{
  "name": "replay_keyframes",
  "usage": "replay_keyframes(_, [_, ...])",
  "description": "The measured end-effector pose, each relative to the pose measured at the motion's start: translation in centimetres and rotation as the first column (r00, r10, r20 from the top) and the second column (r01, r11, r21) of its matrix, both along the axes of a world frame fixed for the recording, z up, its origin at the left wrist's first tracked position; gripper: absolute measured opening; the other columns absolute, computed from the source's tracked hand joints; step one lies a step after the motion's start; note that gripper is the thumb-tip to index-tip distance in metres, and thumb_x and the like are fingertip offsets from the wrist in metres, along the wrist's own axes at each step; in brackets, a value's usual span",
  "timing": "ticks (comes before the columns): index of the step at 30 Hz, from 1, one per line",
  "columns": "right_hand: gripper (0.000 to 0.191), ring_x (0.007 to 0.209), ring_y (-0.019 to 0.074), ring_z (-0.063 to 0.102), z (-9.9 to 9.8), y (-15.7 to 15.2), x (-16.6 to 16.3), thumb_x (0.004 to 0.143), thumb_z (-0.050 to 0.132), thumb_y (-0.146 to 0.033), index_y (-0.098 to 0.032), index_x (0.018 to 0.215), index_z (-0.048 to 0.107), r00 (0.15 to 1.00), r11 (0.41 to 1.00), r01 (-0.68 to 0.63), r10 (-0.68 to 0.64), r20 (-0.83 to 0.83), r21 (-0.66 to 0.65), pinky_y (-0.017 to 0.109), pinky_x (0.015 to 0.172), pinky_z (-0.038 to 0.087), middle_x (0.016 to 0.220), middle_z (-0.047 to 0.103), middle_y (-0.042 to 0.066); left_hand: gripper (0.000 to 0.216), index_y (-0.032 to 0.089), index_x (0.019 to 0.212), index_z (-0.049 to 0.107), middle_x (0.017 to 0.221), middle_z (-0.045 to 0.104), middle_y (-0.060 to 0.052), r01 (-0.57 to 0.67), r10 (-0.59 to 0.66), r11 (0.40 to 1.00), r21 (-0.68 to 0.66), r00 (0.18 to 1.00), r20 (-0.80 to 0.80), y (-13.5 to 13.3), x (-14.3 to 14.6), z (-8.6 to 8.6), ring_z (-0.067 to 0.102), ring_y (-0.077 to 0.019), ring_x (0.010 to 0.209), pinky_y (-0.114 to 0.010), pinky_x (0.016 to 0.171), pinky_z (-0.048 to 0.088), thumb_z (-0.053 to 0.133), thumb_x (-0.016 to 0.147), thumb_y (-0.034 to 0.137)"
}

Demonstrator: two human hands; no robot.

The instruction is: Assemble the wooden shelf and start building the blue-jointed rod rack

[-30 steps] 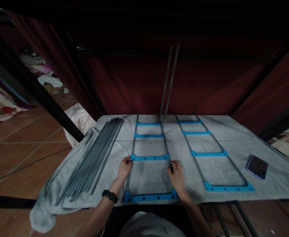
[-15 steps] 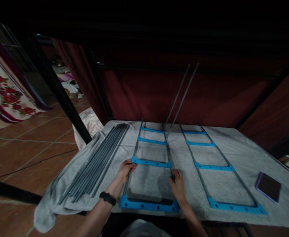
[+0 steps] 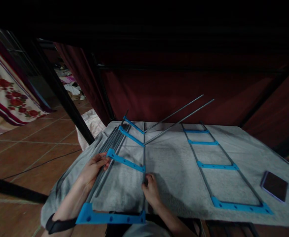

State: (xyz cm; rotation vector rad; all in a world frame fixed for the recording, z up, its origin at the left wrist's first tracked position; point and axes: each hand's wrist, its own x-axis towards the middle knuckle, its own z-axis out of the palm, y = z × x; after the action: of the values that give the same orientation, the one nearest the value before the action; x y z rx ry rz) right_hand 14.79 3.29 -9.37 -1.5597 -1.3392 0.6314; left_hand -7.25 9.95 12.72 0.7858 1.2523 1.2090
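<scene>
A ladder-like rack frame of grey rods and blue crosspieces (image 3: 127, 162) stands tilted, its left side raised off the cloth. My left hand (image 3: 95, 171) is closed around its left rod, just below one crosspiece. My right hand (image 3: 151, 192) grips the lower right rod close to the cloth. Two loose-ended grey rods (image 3: 179, 119) stick out from the frame's far crosspieces, slanting up to the right. To the right, a second frame with blue crosspieces (image 3: 218, 166) lies flat. A bundle of grey rods (image 3: 111, 140) lies on the left, partly hidden behind the raised frame and my left hand.
Grey cloth (image 3: 170, 161) covers the work surface. A phone (image 3: 274, 186) lies near the right edge. Black posts (image 3: 62, 95) and a dark red curtain (image 3: 159, 92) enclose the space, with a dark beam overhead. Tiled floor (image 3: 57, 141) shows at left.
The near frame has gone from lying flat to tilted, its left side raised and the frame shifted left. Both hands moved left with it. The two protruding rods swung down to the right.
</scene>
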Motion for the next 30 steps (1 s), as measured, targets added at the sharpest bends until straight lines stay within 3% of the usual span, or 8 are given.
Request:
replay_keyframes(5, [0.033,0.111,0.0276,0.063,1.9,0.9,-4.2,0.071,0.062,-0.008,-0.015,0.102,0.068,0.984,0.979,-0.09,0.116,0.138,-0.181,0.04,0.101,0.048,0.113,0.066,0.013,0.052,0.014,0.106,0.063,0.065,0.058,0.004,0.042,-0.035,0.997,0.071,0.995,-0.096,-0.6,-1.0,2.1,0.05,-0.0069,0.051,-0.015,0.048,0.043,0.087,0.06,0.019])
replay_keyframes(11, [0.035,0.122,0.0316,0.056,3.3,1.1,-7.3,0.07,0.067,-0.014,-0.014,0.104,0.068,0.962,0.957,-0.13,0.185,0.2,-0.26,0.046,0.109,0.04,0.121,0.065,0.014,0.065,0.013,0.109,0.063,0.065,0.059,0.004,0.048,-0.025,0.994,0.098,0.975,-0.219,-1.3,-0.9,3.5,0.05,-0.0083,0.054,-0.018,0.05,0.041,0.091,0.054,0.033])
replay_keyframes(17, [0.035,0.124,0.0309,0.053,3.8,1.1,-9.7,0.071,0.069,-0.022,-0.013,0.105,0.069,0.951,0.944,-0.188,0.244,0.189,-0.27,0.048,0.116,0.03,0.12,0.066,0.013,0.07,0.012,0.112,0.063,0.068,0.059,0.005,0.042,-0.003,0.994,0.1,0.932,-0.361,-2.1,-0.9,5.1,0.049,-0.0087,0.059,-0.019,0.055,0.04,0.089,0.054,0.041])
replay_keyframes(22, [0.037,0.125,0.0316,0.052,3.6,1.7,-11.1,0.072,0.07,-0.025,-0.013,0.107,0.069,0.928,0.931,-0.242,0.304,0.217,-0.272,0.052,0.119,0.023,0.121,0.066,0.014,0.073,0.012,0.111,0.061,0.072,0.057,0.005,0.039,-0.008,0.996,0.078,0.931,-0.364,-2.4,-1.1,5.1,0.048,-0.0087,0.062,-0.019,0.055,0.039,0.088,0.052,0.045])
replay_keyframes(30, [0.027,0.123,0.0258,0.053,2.3,1.8,-10.2,0.076,0.066,-0.019,-0.02,0.104,0.069,0.888,0.917,-0.356,0.392,0.241,-0.18,0.049,0.118,0.025,0.12,0.066,0.008,0.074,0.012,0.108,0.063,0.075,0.061,0.003,0.039,-0.012,0.998,0.052,0.897,-0.442,-2.9,-1.1,5.2,0.049,-0.0098,0.062,-0.02,0.054,0.039,0.088,0.049,0.05])
